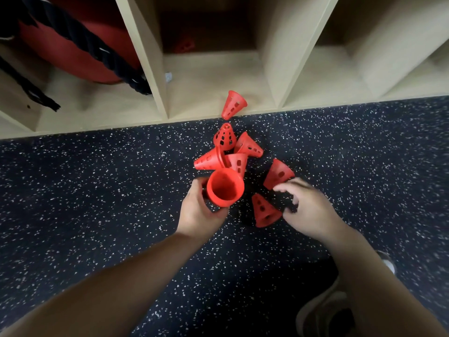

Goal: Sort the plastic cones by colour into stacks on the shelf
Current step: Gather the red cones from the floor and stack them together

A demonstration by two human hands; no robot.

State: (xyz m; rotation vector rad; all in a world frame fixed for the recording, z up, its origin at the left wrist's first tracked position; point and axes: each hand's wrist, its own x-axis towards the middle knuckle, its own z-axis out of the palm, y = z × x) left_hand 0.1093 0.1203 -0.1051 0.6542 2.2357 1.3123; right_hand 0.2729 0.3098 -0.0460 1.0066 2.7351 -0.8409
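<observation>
Progress: early, I judge. Every cone in view is red, and no finished stack shows on the shelf (pixel 206 76). About seven cones are still loose.
Left compartment: up and far left of the held cone. It contains a big red rounded thing (pixel 60 52) with a thick dark rope (pixel 80 37) draped across it.
Middle compartment: straight up from the held cone. At its dark back sits a small red shape (pixel 184 46), perhaps a cone, though it is too dim to be sure. A pale scrap (pixel 168 77) lies by the left wall. One tipped cone (pixel 233 105) lies on the front lip.
Left hand (pixel 201 210): wrapped around the held cone (pixel 224 189), whose open mouth faces the viewer. I cannot tell whether others are nested inside.
Pile (pixel 224 138): four cones tumbled together on the speckled floor (pixel 97 190), just above the held cone.
Two more cones: just right of the held cone, an upper one (pixel 278 175) and a lower one (pixel 266 211).
Right hand (pixel 306 205): right of the held cone, with its fingers curled at those two cones. It is blurred, so I cannot tell whether it grips either.
Shoe (pixel 323 312): far below and right of the held cone.
</observation>
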